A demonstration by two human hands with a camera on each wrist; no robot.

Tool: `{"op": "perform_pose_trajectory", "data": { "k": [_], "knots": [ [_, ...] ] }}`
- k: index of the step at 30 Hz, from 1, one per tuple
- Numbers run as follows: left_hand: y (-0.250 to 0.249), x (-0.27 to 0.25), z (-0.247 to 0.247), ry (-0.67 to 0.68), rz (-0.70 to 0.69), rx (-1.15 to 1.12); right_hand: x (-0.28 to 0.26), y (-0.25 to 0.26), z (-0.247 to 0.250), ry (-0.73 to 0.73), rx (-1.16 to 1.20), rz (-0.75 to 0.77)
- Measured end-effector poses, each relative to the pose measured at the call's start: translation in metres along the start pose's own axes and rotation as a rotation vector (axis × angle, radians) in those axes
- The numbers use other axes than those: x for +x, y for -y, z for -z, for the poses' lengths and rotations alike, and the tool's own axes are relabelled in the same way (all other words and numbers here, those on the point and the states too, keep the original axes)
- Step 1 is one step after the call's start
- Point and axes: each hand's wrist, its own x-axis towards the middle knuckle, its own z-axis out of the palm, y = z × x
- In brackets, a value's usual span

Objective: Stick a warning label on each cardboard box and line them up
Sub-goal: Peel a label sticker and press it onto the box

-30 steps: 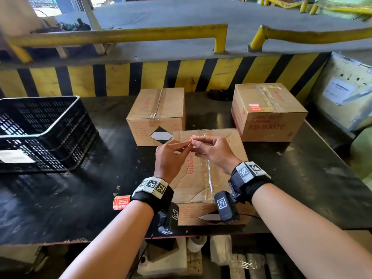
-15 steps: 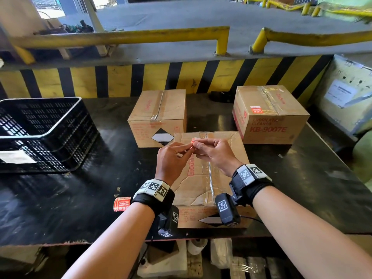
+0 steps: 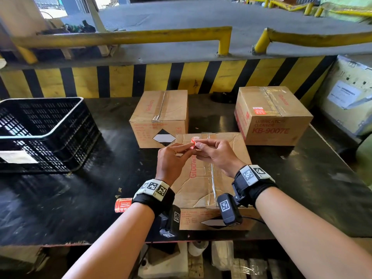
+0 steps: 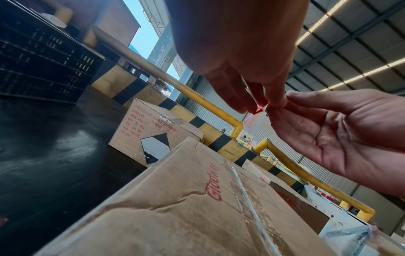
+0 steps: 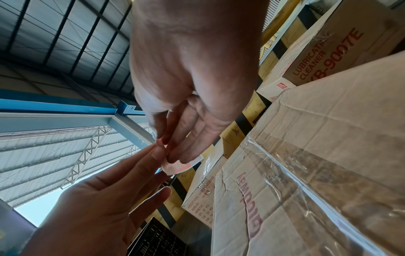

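A black crate (image 3: 40,125) sits at nine o'clock on the dark worktop (image 3: 60,208), its near wall bearing a pale patch. Right of it, at about seven o'clock and just beside the left wrist, lies a label roll (image 3: 122,204), red and white with print.

At the centre the near box (image 3: 203,178) lies under both hands, its taped seam running away from the person. The left hand (image 3: 171,160) hovers above its far end, fingers (image 4: 238,104) narrowed to a pinch on one edge of a small red label (image 3: 192,142). The right hand (image 3: 216,156) meets it fingertip to fingertip, thumb and forefinger pinching the other edge, the remaining fingers (image 5: 188,147) loosely extended. The label hangs in the air over the box top, apart from the cardboard; from the wrist views it may be partly peeled from a white backing, though the blur makes that uncertain.

At twelve o'clock, just beyond the near box, stands the middle box (image 3: 161,117), a black-and-white diamond on its front face. At two o'clock the right box (image 3: 271,117), printed KB-9007E, stands well apart from the middle one and carries a small red label (image 3: 258,110) on its top near the left corner.

Behind all three runs a yellow-and-black striped wall (image 3: 181,77).
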Motion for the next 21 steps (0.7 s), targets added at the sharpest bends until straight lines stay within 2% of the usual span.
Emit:
{"op": "perform_pose_trajectory", "data": {
  "k": [12,21],
  "knots": [
    [0.0067,0.0047,-0.0008,0.038,0.042,-0.045,0.0027,-0.0021,0.0012,0.002,-0.02,-0.008],
    [0.0083,0.0024,0.0006,0.03,-0.023,0.006,0.0055,-0.0019,-0.0046,-0.042,-0.025,-0.013]
  ]
}}
